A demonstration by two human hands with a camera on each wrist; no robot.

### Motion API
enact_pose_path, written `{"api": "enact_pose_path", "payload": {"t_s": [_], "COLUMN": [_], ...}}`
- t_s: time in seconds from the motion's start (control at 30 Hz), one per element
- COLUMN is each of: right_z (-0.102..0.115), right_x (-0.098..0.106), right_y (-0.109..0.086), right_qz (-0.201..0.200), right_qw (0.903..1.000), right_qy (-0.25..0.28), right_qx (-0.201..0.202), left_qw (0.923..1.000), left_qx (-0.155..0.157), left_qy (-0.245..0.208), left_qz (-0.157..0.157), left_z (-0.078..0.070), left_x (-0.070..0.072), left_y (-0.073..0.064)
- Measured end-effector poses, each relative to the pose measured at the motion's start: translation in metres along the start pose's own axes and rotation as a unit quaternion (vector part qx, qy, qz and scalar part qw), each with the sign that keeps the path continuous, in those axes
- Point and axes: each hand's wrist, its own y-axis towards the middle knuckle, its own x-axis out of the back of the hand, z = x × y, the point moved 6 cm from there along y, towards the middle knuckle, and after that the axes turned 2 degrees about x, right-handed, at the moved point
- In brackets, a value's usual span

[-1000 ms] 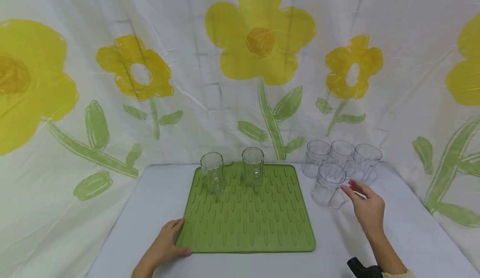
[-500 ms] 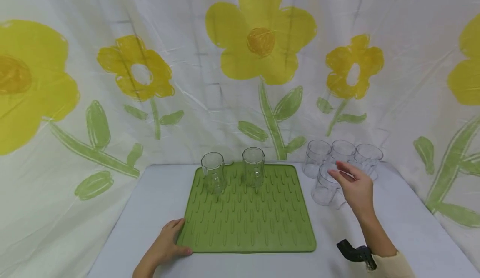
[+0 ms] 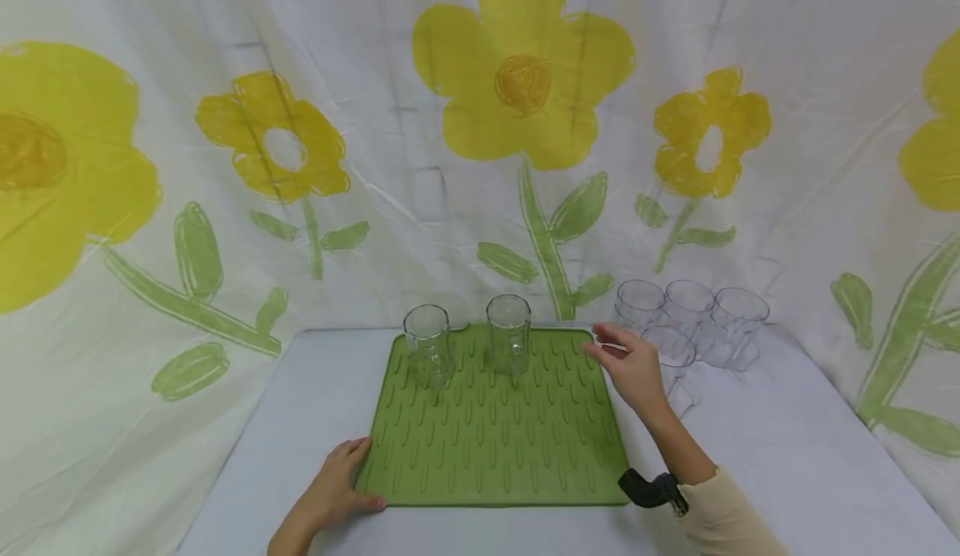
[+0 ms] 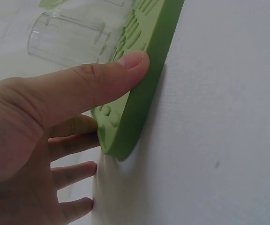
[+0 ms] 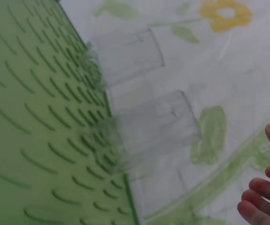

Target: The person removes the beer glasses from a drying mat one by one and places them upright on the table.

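Observation:
My left hand (image 3: 326, 489) touches the front left corner of a green ridged drying mat (image 3: 495, 464). In the left wrist view its thumb rests on the mat's edge, and the other fingers extend along the side. Over the mat's back right corner hovers my right hand (image 3: 633, 373), fingers loosely bent, holding nothing. Two clear glass mugs, one at the left (image 3: 429, 348) and one near the middle (image 3: 508, 335), stand upright on the mat's back part. To the right, a front glass mug (image 3: 675, 346) is partly hidden by my right hand.
Behind that front mug, several more clear glass mugs (image 3: 690, 306) cluster at the table's back right. A white cloth with yellow flowers (image 3: 522, 85) hangs behind the white table (image 3: 787, 456). On my right wrist sits a black camera mount (image 3: 647, 489).
My right hand has moved left, away from the front mug's handle and over to the mat's back right corner, carrying nothing. The mugs and my left hand have stayed put.

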Motion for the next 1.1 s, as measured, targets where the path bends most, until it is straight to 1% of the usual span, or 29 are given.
{"api": "enact_pose_path", "payload": {"t_s": [0.13,0.23,0.33,0.5,0.57,0.7,0.77,0.83,0.93,1.0,1.1], "right_z": [-0.006,-0.007,-0.009,-0.019,-0.022,-0.030,-0.028,-0.031,-0.034,-0.042,-0.044], "right_x": [-0.023,-0.039,-0.058,-0.083,-0.089,-0.099,-0.103,-0.108,-0.113,-0.118,-0.123], "right_y": [0.003,0.004,0.005,0.005,0.005,0.002,0.000,-0.002,-0.003,-0.002,-0.002], "right_qz": [0.023,0.037,0.056,0.069,0.070,0.079,0.086,0.088,0.086,0.085,0.091], "right_qw": [0.9996,0.9991,0.9979,0.9966,0.9967,0.9955,0.9944,0.9931,0.9932,0.9928,0.9918], "right_qy": [0.009,0.012,0.020,0.024,0.023,0.046,0.054,0.067,0.066,0.075,0.084], "right_qx": [-0.014,-0.017,-0.027,-0.038,-0.033,-0.024,-0.032,-0.038,-0.044,-0.038,-0.034], "left_qw": [1.0000,0.9999,0.9999,1.0000,1.0000,1.0000,1.0000,1.0000,1.0000,1.0000,1.0000], "left_qx": [-0.008,-0.012,-0.008,-0.002,-0.003,-0.003,-0.003,-0.003,0.000,0.002,0.003], "left_qy": [0.004,0.007,0.006,0.001,-0.001,-0.003,-0.002,-0.002,-0.002,-0.002,-0.005], "left_qz": [-0.002,-0.003,-0.004,-0.003,-0.002,-0.001,-0.001,-0.001,0.001,0.003,0.007], "left_z": [-0.002,-0.002,0.000,0.003,0.003,0.002,0.001,0.002,0.002,0.003,0.002], "left_x": [0.002,0.003,0.004,0.003,0.002,0.002,0.001,0.001,0.000,-0.001,-0.001], "left_y": [0.000,0.000,0.000,0.001,0.001,0.002,0.002,0.002,0.002,0.002,0.002]}}
